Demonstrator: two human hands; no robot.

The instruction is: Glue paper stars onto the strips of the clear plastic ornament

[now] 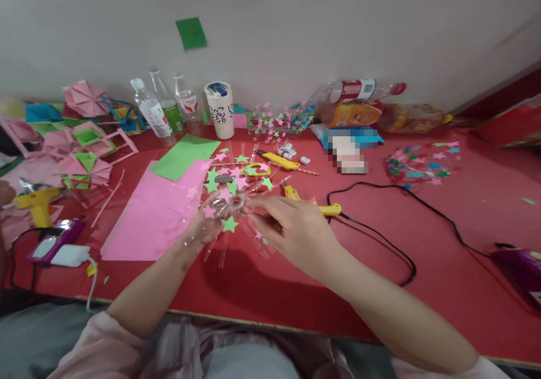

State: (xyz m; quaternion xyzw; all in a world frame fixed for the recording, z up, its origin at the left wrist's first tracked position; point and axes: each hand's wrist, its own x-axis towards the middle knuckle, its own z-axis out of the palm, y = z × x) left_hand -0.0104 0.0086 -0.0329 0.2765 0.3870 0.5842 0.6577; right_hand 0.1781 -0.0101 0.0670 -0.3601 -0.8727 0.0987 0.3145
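Observation:
A clear plastic bottle top [236, 202], cut into strips that fan outward, is held above the red table. Pink and green paper stars, among them a green star [230, 224], are on its strips. My left hand [203, 226] grips it from the left, its fingers partly hidden behind the clear plastic and stars. From the right, my right hand [291, 224] reaches to the bottle's neck with thumb and forefinger drawn together; anything between those fingertips is too small to make out. Just behind my right hand lies a yellow glue gun [332, 209].
Pink paper [147, 221] and green paper [186, 156] lie left. A yellow utility knife [281, 160] is behind the bottle top. Bottles and a white cup [220, 111] line the wall. A black cord [412, 199] crosses the right side. Another glue gun [40, 204] is far left.

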